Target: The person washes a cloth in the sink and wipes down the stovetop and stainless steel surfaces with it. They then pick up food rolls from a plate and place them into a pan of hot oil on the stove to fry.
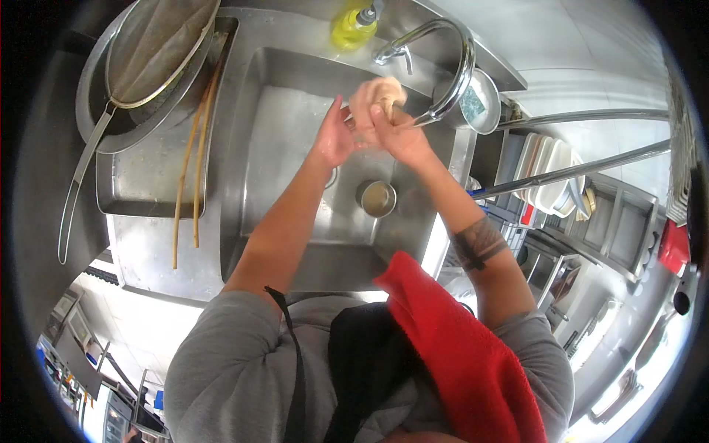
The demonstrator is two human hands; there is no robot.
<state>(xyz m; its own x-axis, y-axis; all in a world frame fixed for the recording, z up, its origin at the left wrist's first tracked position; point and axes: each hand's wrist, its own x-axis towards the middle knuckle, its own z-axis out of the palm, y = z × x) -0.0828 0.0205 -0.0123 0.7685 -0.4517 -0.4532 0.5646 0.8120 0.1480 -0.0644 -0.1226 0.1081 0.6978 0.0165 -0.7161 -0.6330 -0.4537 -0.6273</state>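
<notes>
Both my hands are raised over the steel sink (284, 140), near the curved tap (469, 59). My right hand (402, 140) is closed around a pale beige thing (389, 90); blur hides what it is. Beside it on the left, my left hand (337, 138) has its fingers apart and its palm turned toward the right hand, with nothing seen gripped in it. Below the hands, a small round metal cup (377, 199) stands on the sink floor.
A large strainer (155, 52) rests over a metal bowl (90, 118) at the left. Two long sticks (189, 170) lie across a tray (122, 207). Behind the sink stands a yellow soap bottle (353, 31). A bowl with a blue-green scrubber (473, 100) sits right of the tap.
</notes>
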